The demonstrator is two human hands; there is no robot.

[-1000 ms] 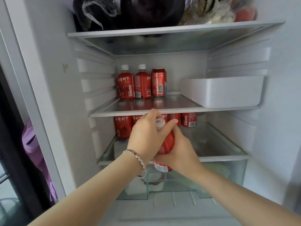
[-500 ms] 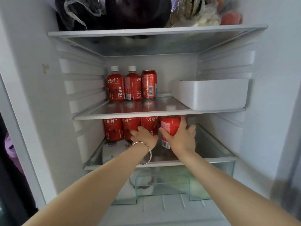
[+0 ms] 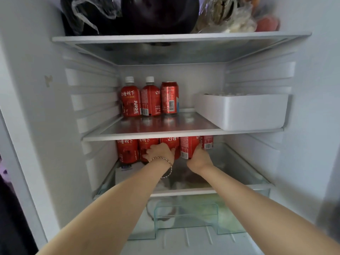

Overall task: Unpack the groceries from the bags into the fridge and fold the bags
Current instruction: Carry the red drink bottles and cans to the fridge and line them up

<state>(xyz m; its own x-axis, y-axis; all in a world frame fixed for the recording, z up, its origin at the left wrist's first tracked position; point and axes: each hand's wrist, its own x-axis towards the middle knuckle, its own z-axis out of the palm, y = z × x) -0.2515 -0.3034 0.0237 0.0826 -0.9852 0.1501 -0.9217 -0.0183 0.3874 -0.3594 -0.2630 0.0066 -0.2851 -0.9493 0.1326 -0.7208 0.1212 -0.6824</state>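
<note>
Bottle (image 3: 190,147), red, stands upright on the lower shelf (image 3: 239,162) of the fridge, its long axis vertical and its cap hidden behind the middle shelf (image 3: 184,126). A barcode on its label faces outward. The right grip (image 3: 199,160) wraps its lower part. The left grip (image 3: 161,152) lies spread against the row (image 3: 128,151) of red bottles beside it, holding nothing. Above, a bottle reading "JUICE" (image 3: 131,100) stands near a can (image 3: 169,98) and a white tray (image 3: 242,113).

We have carried the juice bottle (image 3: 189,147) to the back of the lower shelf (image 3: 239,189). Our left hand (image 3: 161,151) now touches the neighbouring bottles (image 3: 127,151).
</note>
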